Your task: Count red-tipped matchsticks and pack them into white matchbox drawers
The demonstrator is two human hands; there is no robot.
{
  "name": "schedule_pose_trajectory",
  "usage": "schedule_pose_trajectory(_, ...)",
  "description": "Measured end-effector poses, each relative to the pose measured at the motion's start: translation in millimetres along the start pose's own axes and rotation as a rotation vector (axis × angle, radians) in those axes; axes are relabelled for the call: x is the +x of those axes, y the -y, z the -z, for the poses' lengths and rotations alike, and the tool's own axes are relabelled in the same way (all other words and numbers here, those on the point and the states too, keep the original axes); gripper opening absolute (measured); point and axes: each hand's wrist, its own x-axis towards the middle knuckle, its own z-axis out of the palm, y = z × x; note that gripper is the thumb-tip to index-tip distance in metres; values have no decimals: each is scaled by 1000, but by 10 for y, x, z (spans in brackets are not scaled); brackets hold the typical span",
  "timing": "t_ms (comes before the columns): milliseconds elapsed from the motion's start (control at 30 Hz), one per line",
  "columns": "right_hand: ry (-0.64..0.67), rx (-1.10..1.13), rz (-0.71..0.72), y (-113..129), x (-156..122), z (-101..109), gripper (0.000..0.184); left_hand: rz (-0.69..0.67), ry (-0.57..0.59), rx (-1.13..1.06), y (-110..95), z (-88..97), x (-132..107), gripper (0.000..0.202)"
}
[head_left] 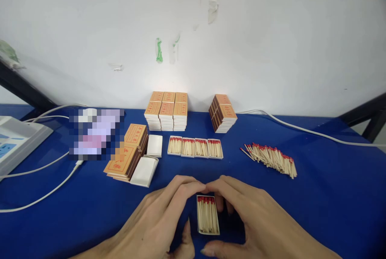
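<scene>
- The right hand [247,214] arches in from the right, fingers bent, its thumb spread well off them just short of the tray's near edge, pinching nothing.
- The left hand [169,210] curves in opposite, fingers bent and close together, thumb apart from them, left of the tray, also pinching nothing.
- The tray [208,233] lies between the hands, filled with matches [208,215], its long axis running away from the body, red heads at the far end. The right hand's inner fingers are nearer its side; I cannot tell whether they touch.
- The index fingertips meet by the tray's far edge.
- Beyond, leftward: white trays [144,171] beside stacked boxes [122,161]; rightward: a loose pile [274,160].
- Farther: four filled trays [188,148], side by side.
- Farthest: two box stacks [166,109] near the wall [256,50].
</scene>
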Motion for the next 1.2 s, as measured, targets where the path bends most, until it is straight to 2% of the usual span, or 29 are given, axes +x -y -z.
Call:
schedule_pose_trajectory(133, -38, -42, 44, -4, -10, -49, 40, 35, -54, 33, 8, -15, -33, 75)
schedule_pose_trajectory(333, -169, -84, 76, -55, 1, 29, 53, 13, -95, 3, 45, -22, -46, 70)
schedule_pose_trajectory(433, -154, -138, 85, -90, 6, 19, 56, 25, -85, 22, 35, -21, -50, 66)
schedule_pose_trajectory(567, -141, -137, 94, -105, -6, -4, 42, 21, -67, 18, 25, -11, -24, 65)
schedule_pose_trajectory(733, -181, -126, 92, -119, -11, -8, 51, 2, -71, -2, 3, 27, 34, 66)
schedule_pose_trajectory(900, -147, -153, 97, -120, 6, -43, 40, -19, -38, 86, -24, 55, 34, 48)
schedule_pose_trajectory(1000, -139, -135, 103, -111, -4, -64, 40, -68, -59, 103, 11, 14, -1, 43)
schedule_pose_trajectory(1100, -124, -118, 81, -103, -14, -69, 42, -111, -72, 88, 41, -28, -22, 47)
schedule_pose_trajectory(1200, -109, -115, 49, -93, -5, -58, 43, -100, -50, 79, 18, -15, 1, 54)
